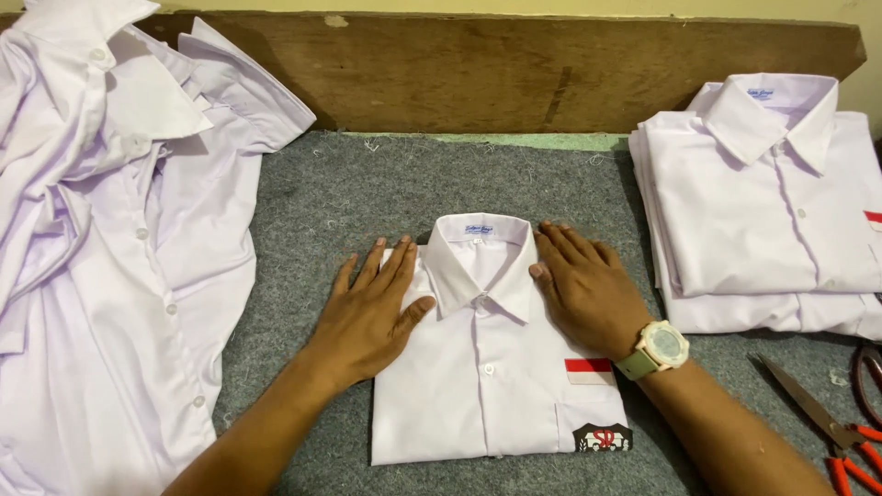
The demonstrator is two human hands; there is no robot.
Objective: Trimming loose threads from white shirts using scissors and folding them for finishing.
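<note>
Under my palms, on the grey felt mat [367, 184], lies a folded white shirt [496, 386], collar up and buttoned. My left hand [372, 317] rests flat and open on its left shoulder; my right hand [583, 289], wristwatch [657, 349] on, lies flat and open on the other. To press well, I judge even weight on both sides keeps the fold square. Red-handled scissors [841, 432] lie right; farther off, a folded stack [767, 211] and loose shirts [110, 239].

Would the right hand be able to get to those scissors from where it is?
Probably yes. The right hand lies flat on the folded shirt, and only bare grey mat lies between it and the scissors.
</note>
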